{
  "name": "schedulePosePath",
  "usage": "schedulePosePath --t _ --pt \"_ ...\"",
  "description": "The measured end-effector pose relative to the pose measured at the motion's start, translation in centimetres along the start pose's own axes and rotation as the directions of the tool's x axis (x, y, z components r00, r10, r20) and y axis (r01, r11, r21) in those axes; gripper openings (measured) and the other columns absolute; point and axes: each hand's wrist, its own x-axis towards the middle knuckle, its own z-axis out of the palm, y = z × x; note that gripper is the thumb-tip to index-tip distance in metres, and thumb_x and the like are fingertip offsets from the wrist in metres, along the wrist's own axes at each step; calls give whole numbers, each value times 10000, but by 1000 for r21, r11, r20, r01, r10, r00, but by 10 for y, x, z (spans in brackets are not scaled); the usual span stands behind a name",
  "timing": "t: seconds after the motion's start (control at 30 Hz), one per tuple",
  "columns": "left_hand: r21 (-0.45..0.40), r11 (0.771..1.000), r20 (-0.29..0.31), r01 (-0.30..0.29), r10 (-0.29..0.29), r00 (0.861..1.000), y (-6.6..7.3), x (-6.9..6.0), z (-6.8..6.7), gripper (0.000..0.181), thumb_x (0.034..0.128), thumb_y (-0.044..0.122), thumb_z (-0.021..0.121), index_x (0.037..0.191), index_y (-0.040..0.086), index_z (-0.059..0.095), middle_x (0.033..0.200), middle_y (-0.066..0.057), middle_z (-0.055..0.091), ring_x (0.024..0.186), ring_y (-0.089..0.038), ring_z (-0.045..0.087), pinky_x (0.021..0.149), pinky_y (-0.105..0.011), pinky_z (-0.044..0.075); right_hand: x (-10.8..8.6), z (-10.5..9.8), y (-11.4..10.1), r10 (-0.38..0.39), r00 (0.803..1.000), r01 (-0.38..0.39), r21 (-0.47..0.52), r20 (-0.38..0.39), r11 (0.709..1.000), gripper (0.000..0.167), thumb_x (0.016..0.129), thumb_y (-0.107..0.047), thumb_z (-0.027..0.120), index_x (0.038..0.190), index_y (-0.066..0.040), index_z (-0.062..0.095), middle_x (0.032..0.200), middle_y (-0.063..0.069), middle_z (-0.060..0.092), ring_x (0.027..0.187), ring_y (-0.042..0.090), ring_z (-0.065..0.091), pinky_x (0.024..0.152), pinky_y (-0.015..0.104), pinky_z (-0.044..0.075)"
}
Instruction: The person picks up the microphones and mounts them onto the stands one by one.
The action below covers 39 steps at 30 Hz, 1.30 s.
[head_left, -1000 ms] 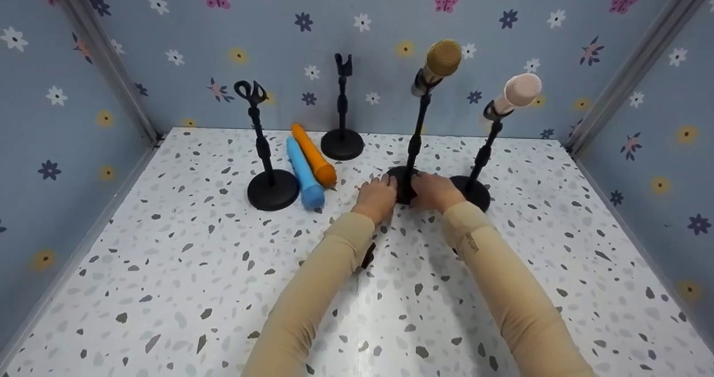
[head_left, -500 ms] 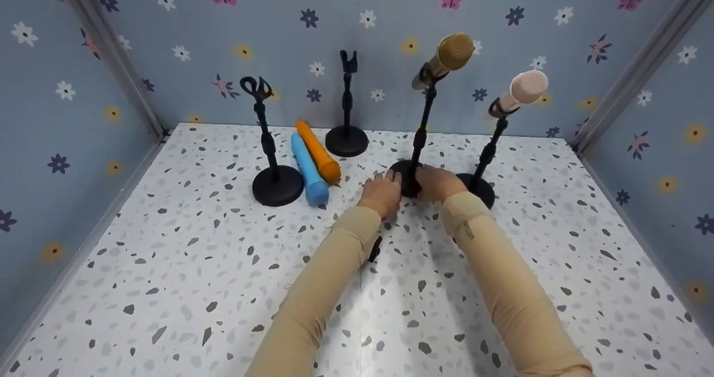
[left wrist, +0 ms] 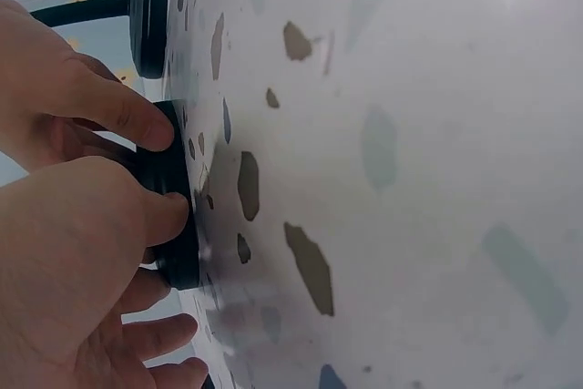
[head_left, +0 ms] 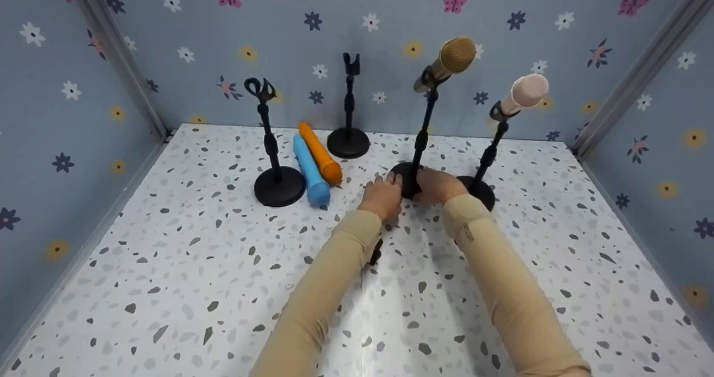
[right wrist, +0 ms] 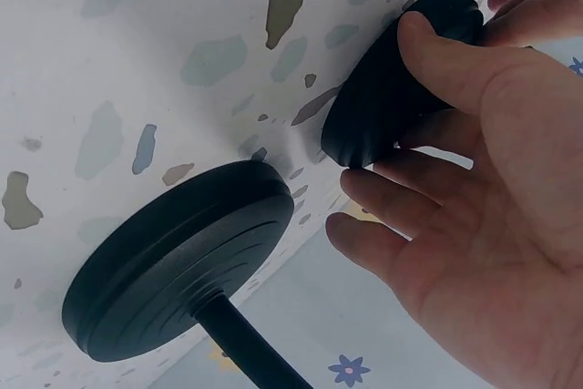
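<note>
A gold microphone (head_left: 457, 55) sits tilted in the clip of a black stand (head_left: 424, 134). My left hand (head_left: 382, 197) holds the left side of that stand's round base (left wrist: 180, 257), its thumb on the upper face in the left wrist view. On the opposite side my right hand (head_left: 438, 186) grips the same base (right wrist: 372, 111), thumb on top and some fingers at the rim. The base rests on the tabletop. Close to my right hand stands a second black stand (head_left: 488, 156) carrying a pale pink microphone (head_left: 529, 90); its base (right wrist: 182, 261) shows in the right wrist view.
To the left, a blue microphone (head_left: 309, 170) and an orange microphone (head_left: 319, 151) lie side by side. Two black stands with bare clips, a left one (head_left: 271, 154) and a rear one (head_left: 349, 104), flank them. Patterned panels (head_left: 362, 48) enclose the speckled tabletop (head_left: 184, 288).
The gold microphone's head has swung slightly rightward as its stand turned a little between my hands. The whole head view has shifted slightly. Both hands keep their hold on the base.
</note>
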Motion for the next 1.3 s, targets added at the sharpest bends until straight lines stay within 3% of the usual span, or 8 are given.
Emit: schedulePosePath --t 0.27,0.37,0.5,0.67,0.83,1.03,1.17,1.3 --pt "-76 997 32 -23 25 999 -4 -5 -9 664 1027 241 590 1600 88 293 1633 -134 304 1467 -385 317 1125 -472 389 1 -2 3 -18 1000 18 10 -5 1000 470 961 -188 694 1334 76 585 1287 274 622 1147 413 625 1039 510 460" --pt "-112 993 27 -48 51 998 -7 -9 -13 628 1033 206 571 1595 95 315 1610 -152 343 1443 -381 364 1121 -471 394 1 -2 3 -12 1000 12 8 -7 1000 452 961 -189 696 1317 71 598 1268 265 633 1124 406 634 1026 506 470" --pt "-155 982 -43 -108 102 994 -13 -14 -20 557 1023 169 575 1545 69 409 1488 -181 509 1328 -346 515 1070 -455 448 0 -2 2 -12 1000 13 24 -28 1000 444 947 -173 708 1304 69 604 1259 259 635 1100 398 636 1018 503 474" --pt "-190 965 -156 -183 154 976 -22 -19 -26 358 1013 141 583 1359 52 594 1251 -161 661 1158 -324 624 989 -449 500 -2 0 2 -12 1000 13 43 -21 999 489 957 -173 692 1357 72 557 1326 265 600 1166 403 608 1047 499 450" --pt "-283 933 -217 -224 165 962 -29 -25 -31 361 1022 142 588 1367 38 609 1314 -148 647 1200 -297 610 1037 -425 470 -4 3 9 11 1000 -11 30 -6 999 627 986 -211 663 1482 84 418 1454 285 493 1283 427 533 1097 510 405" --pt "-377 886 -261 -270 178 949 -42 -39 -38 349 1030 142 591 1358 27 614 1299 -161 655 1141 -279 632 994 -406 495 -11 6 14 9 1000 -8 9 -20 1000 712 1023 -265 615 1547 85 283 1552 309 346 1378 462 419 1139 533 344" --pt "-396 878 -286 -268 160 945 -60 -55 -38 332 1036 148 585 1345 32 623 1293 -151 660 1138 -268 639 991 -393 503 -13 7 10 -22 999 22 5 -41 1000 635 1022 -242 616 1516 74 372 1482 307 447 1333 466 470 1120 548 364" --pt "-404 870 -323 -281 152 934 -78 -72 -35 307 1026 139 598 1310 36 652 1252 -154 678 1117 -286 654 964 -414 519 -18 2 13 -63 998 64 7 -14 998 409 1009 -201 631 1346 26 582 1277 246 624 1180 414 599 1042 536 448"
